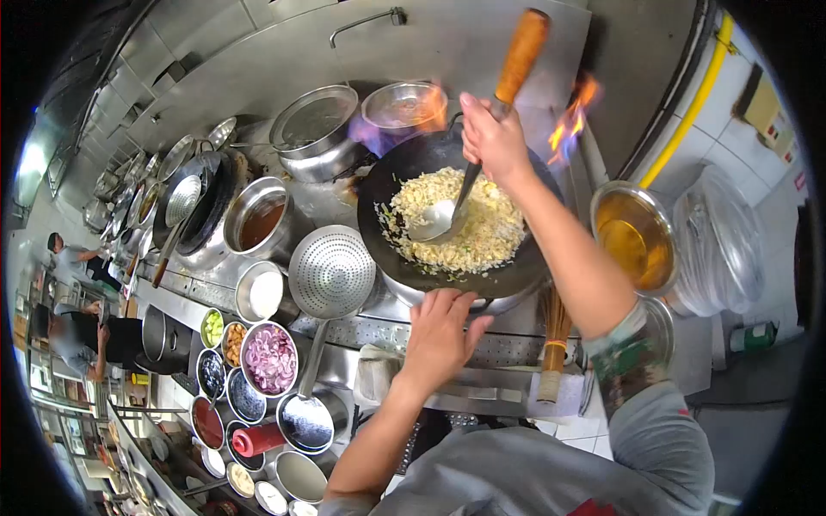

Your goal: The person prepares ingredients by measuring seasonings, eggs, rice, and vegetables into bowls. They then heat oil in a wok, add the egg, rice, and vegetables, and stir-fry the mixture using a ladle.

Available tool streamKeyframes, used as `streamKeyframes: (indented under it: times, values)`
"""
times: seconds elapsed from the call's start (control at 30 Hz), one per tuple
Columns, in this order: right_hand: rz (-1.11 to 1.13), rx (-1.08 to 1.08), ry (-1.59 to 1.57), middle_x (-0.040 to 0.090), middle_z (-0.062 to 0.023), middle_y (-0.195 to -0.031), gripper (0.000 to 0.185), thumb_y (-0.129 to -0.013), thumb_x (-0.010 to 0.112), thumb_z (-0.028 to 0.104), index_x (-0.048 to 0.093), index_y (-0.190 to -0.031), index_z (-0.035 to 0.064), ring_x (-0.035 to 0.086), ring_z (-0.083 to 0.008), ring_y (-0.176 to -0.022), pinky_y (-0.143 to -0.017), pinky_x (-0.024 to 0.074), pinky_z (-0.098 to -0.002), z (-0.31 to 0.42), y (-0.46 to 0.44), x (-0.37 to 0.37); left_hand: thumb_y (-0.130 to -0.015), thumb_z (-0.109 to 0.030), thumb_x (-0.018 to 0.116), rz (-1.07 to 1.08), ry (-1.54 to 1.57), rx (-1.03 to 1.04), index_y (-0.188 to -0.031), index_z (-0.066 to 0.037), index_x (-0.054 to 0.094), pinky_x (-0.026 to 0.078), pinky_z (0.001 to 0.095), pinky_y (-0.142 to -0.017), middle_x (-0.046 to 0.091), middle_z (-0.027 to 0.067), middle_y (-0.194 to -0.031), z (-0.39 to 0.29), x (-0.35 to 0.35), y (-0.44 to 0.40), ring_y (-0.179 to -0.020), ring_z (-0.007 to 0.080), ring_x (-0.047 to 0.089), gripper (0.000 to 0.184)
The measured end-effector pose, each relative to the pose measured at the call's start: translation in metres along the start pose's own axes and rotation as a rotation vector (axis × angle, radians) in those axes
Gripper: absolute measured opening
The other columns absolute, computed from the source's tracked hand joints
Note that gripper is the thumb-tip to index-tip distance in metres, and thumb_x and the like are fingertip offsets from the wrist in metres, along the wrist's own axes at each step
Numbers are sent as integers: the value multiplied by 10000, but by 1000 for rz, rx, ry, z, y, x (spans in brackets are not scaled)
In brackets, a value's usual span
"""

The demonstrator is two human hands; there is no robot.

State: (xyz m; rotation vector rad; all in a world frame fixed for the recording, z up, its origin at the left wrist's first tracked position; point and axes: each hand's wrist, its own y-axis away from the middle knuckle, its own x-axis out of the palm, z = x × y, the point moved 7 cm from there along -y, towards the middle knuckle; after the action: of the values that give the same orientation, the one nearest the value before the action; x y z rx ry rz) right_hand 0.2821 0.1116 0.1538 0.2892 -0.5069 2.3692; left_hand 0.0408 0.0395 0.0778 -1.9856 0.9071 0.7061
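A dark wok (400, 163) full of fried rice (495, 228) with bits of green sits over the burner, flames rising behind it and at its right. Wrapped round the dark shaft of a ladle (437, 220) is my right hand (495, 142), just below the wooden handle. The ladle's bowl rests in the rice. At the wok's near edge is my left hand (440, 337), fingertips by the rim and thumb spread out. Nothing shows in that hand.
A perforated strainer (332, 272) lies left of the wok. Bowls of sliced onion (270, 359), sauces and other ingredients stand at the lower left. A pot of yellow oil (635, 241) and a bamboo brush (555, 344) are at the right. Two people are far left.
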Motion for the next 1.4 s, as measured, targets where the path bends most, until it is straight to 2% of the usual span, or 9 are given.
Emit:
streamKeyframes:
  times: [0.23,0.43,0.53,0.7,0.77,0.9,1.03,1.23,1.4]
  values:
    - [-226,211,132,304,82,-510,383,-959,612,305,403,-664,180,277,-84,-381,-367,268,-288,83,3,-50,-867,-188,689,25,86,-53,-840,-55,602,404,456,-708,548,133,-866,-23,-11,32,-846,345,516,161]
    - [-402,-213,207,339,52,-520,347,-948,648,265,466,-684,134,326,-95,-379,-357,269,-287,71,44,-53,-874,-188,679,20,-7,-2,-849,-62,605,402,453,-714,548,129,-870,15,39,66,-848,346,520,148]
    - [-397,-191,27,337,53,-515,375,-960,634,282,432,-671,154,309,-92,-383,-370,266,-294,102,58,-73,-867,-190,686,13,126,70,-876,-69,608,394,460,-719,541,136,-879,-16,-9,109,-883,364,517,145]
    - [-544,-54,236,371,43,-506,403,-968,616,267,413,-641,148,346,-98,-383,-371,316,-302,75,58,-39,-880,-175,665,-96,121,40,-912,-74,602,388,445,-730,546,127,-911,-14,-16,20,-885,344,508,123]
    - [-502,-243,584,409,24,-499,367,-960,627,279,493,-661,115,394,-99,-382,-362,308,-286,41,43,-45,-870,-188,674,-81,58,-8,-877,-70,604,399,457,-712,545,135,-902,13,26,43,-881,355,517,137]
    - [-87,-250,152,391,47,-512,371,-966,632,280,483,-664,123,378,-81,-389,-372,303,-267,76,67,-23,-846,-219,699,-12,106,6,-814,-66,603,412,486,-701,546,141,-886,16,16,104,-872,361,528,183]
    - [-224,-87,187,324,54,-496,459,-962,636,353,367,-640,167,296,-77,-376,-371,261,-269,100,47,-38,-872,-201,671,-53,73,-6,-883,-64,612,416,466,-736,544,123,-893,15,0,51,-900,345,521,150]
    - [-258,-307,-20,348,59,-500,392,-955,643,288,429,-656,151,321,-79,-374,-366,276,-272,78,36,-81,-871,-197,678,-20,42,-20,-900,-67,631,417,454,-749,549,116,-905,33,33,16,-898,343,519,141]
    - [-81,-55,-71,328,58,-488,392,-981,605,240,398,-662,148,305,-81,-363,-358,249,-274,38,-2,-67,-855,-174,697,4,26,-19,-888,-61,628,419,456,-754,553,118,-891,33,36,17,-884,349,521,136]
